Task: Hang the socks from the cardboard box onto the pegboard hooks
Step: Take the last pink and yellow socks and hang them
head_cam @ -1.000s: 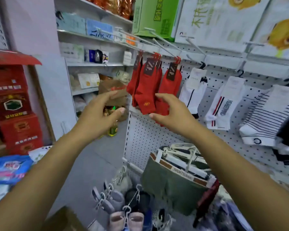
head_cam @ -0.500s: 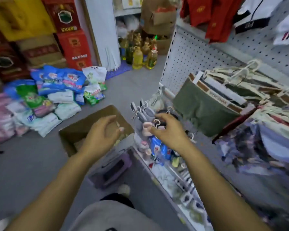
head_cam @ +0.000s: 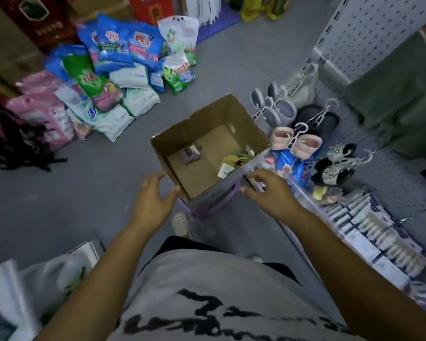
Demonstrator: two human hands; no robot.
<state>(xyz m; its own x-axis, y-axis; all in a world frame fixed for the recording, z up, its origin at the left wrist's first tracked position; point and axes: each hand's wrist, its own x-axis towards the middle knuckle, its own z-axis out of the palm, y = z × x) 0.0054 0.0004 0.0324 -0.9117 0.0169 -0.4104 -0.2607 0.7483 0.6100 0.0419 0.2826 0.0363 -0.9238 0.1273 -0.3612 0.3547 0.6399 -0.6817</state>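
Box (head_cam: 208, 119) sits dead centre of the frame, top open, perched on a purple stool (head_cam: 215, 204). Down on its floor lie a few small packs (head_cam: 191, 155), one dark-labelled at the middle and some yellowish ones against the right wall; they are too blurred to call as socks for certain.

Left hand (head_cam: 155, 201) hovers at the near left corner of the box, fingers spread and loose, gripping nothing. Whether the thumb brushes the cardboard, I cannot tell. Right hand (head_cam: 268, 191) hangs at the near right wall, just below centre, fingers lightly bent, nothing in it either. Both bare forearms reach in from the bottom edge.

Pegboard (head_cam: 369, 33) climbs the upper right of the frame. Below it, right of the box, slippers (head_cam: 298, 145) dangle on hangers: pink, grey and black pairs, crowded together. Upper left, a heap of blue, green and pink bags (head_cam: 118, 57) sprawls across the grey floor (head_cam: 59, 198), well apart from the box.
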